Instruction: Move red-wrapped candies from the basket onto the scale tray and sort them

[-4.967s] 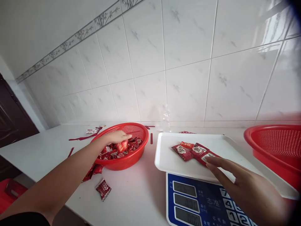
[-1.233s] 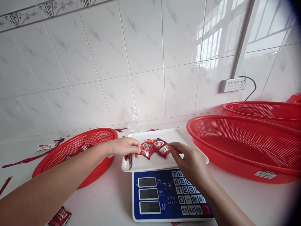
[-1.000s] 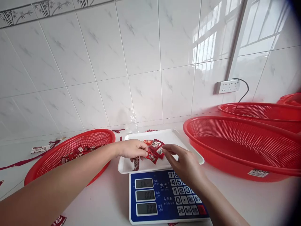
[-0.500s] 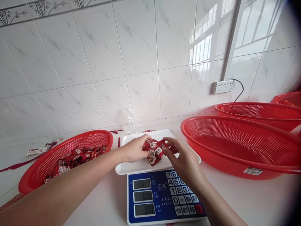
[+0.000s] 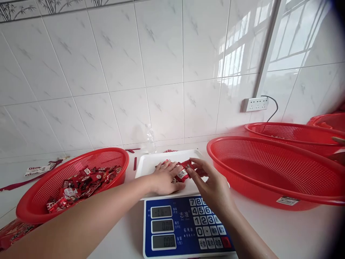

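My left hand [image 5: 167, 178] lies flat with fingers spread over several small red candy packets [image 5: 182, 174] on the scale's white tray [image 5: 147, 166], hiding part of them. Between the thumb and fingers of my right hand [image 5: 207, 175] is one red candy packet [image 5: 188, 164], just beside the others. Below the tray is the blue panel of the digital scale [image 5: 185, 225], with three small displays and a keypad. My right forearm covers part of the keys.
On the left, a red basket [image 5: 118, 153] holds many red packets. A large red basket [image 5: 242, 169] stands at right, with another red basket [image 5: 269, 126] behind it. A clear plastic bottle [image 5: 151, 139] is by the tiled wall. Another person's hand [image 5: 339, 157] shows at the right edge.
My left hand has gone from gripping packets to lying flat on them with spread fingers. My right hand keeps its pinch. Another person's hand has appeared at the right edge.
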Action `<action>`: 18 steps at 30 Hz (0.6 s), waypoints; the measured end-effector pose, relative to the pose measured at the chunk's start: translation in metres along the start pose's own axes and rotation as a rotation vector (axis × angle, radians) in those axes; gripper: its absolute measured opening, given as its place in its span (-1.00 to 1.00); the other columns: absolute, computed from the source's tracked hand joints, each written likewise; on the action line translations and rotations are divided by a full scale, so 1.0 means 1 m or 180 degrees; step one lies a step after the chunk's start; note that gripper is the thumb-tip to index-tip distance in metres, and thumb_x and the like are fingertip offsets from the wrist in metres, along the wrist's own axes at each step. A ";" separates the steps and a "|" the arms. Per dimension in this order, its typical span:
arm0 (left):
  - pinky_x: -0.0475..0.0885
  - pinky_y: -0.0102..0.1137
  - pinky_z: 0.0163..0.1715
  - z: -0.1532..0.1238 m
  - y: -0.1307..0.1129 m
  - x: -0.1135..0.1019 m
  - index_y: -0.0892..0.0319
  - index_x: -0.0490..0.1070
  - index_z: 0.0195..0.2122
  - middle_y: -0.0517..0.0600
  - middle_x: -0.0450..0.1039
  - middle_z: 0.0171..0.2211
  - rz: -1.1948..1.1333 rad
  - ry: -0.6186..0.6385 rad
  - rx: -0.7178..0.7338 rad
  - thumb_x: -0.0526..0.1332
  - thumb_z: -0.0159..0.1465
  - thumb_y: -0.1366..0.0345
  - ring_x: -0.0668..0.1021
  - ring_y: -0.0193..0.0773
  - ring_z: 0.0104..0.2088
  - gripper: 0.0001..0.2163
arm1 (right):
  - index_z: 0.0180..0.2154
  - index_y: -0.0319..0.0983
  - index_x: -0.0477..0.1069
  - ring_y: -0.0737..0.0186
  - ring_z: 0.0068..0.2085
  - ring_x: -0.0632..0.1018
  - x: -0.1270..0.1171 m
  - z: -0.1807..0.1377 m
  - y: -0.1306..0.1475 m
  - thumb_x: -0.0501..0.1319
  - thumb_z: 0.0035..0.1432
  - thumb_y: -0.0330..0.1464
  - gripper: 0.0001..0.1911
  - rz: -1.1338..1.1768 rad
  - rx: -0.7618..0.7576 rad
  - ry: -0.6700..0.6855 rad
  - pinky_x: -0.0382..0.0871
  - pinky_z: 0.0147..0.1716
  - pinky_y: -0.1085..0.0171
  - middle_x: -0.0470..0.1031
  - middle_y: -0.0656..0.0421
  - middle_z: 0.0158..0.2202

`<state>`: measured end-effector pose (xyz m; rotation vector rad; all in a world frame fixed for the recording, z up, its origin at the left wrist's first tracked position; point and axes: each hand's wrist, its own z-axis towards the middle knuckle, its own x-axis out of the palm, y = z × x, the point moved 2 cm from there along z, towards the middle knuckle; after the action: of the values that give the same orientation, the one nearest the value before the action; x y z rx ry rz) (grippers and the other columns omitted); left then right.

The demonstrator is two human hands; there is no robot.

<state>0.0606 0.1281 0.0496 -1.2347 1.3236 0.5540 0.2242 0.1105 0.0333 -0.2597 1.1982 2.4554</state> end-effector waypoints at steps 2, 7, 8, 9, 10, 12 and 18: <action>-0.33 0.12 0.27 -0.003 0.003 -0.008 0.07 -0.07 0.38 0.12 -0.28 0.42 -0.0177 -0.0047 0.0020 0.12 0.22 -0.15 -0.30 0.13 0.37 -0.22 | -0.10 -0.17 0.47 0.20 -0.37 0.57 -0.001 0.001 -0.002 0.16 0.16 -0.12 -0.64 0.0018 0.0039 -0.0114 0.47 -0.36 0.19 0.58 0.12 -0.32; -0.07 -0.07 0.31 -0.021 0.005 -0.027 0.13 0.05 0.33 0.12 -0.08 0.39 -0.1436 -0.0903 0.0254 0.07 0.31 -0.07 -0.02 0.00 0.38 -0.35 | -0.10 -0.18 0.43 0.21 -0.35 0.58 -0.002 -0.001 0.000 0.19 0.15 -0.14 -0.66 0.0153 -0.0076 -0.0324 0.50 -0.35 0.20 0.57 0.11 -0.31; 0.04 -0.08 0.28 -0.026 0.003 -0.026 0.15 0.14 0.29 0.15 0.05 0.35 -0.1731 -0.0962 0.0352 0.09 0.31 -0.06 0.13 0.01 0.33 -0.39 | -0.14 -0.18 0.43 0.22 -0.35 0.58 -0.001 -0.003 0.003 0.20 0.15 -0.16 -0.71 0.0193 -0.0168 -0.0296 0.50 -0.36 0.22 0.56 0.12 -0.32; 0.17 -0.08 0.23 -0.031 -0.001 -0.023 0.17 0.23 0.24 0.18 0.19 0.29 -0.2001 -0.0931 0.0497 0.12 0.30 -0.05 0.27 0.03 0.26 -0.42 | -0.20 -0.18 0.42 0.23 -0.36 0.58 0.000 -0.005 0.005 0.20 0.16 -0.18 -0.76 0.0236 -0.0306 -0.0228 0.50 -0.37 0.24 0.56 0.13 -0.34; 0.28 -0.08 0.15 -0.037 -0.006 -0.017 0.19 0.31 0.19 0.20 0.31 0.21 -0.2250 -0.0880 0.0661 0.15 0.28 -0.04 0.38 0.04 0.18 -0.45 | -0.27 -0.18 0.42 0.24 -0.37 0.58 0.003 -0.008 0.009 0.20 0.17 -0.20 -0.81 0.0271 -0.0470 -0.0119 0.50 -0.38 0.26 0.56 0.14 -0.36; 0.42 -0.11 0.02 -0.049 -0.016 -0.004 0.19 0.40 0.11 0.20 0.44 0.09 -0.2672 -0.0854 0.1038 0.17 0.28 -0.02 0.50 0.01 0.05 -0.52 | -0.33 -0.17 0.41 0.25 -0.39 0.58 0.008 -0.014 0.015 0.18 0.19 -0.23 -0.85 0.0313 -0.0832 0.0163 0.51 -0.39 0.28 0.56 0.15 -0.38; 0.55 -0.23 -0.15 -0.079 0.002 0.008 0.20 0.53 -0.10 0.12 0.56 -0.13 -0.2771 -0.1838 0.0646 0.15 0.32 0.09 0.60 -0.14 -0.14 -0.68 | -0.09 -0.12 0.43 0.20 -0.25 0.64 0.017 -0.026 0.017 0.13 0.26 -0.29 -0.80 0.0132 -0.1601 0.0733 0.57 -0.28 0.29 0.60 0.12 -0.18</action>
<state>0.0279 0.0562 0.0577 -1.2175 0.2805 0.1130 0.2009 0.0845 0.0237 -0.6772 0.6449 2.7885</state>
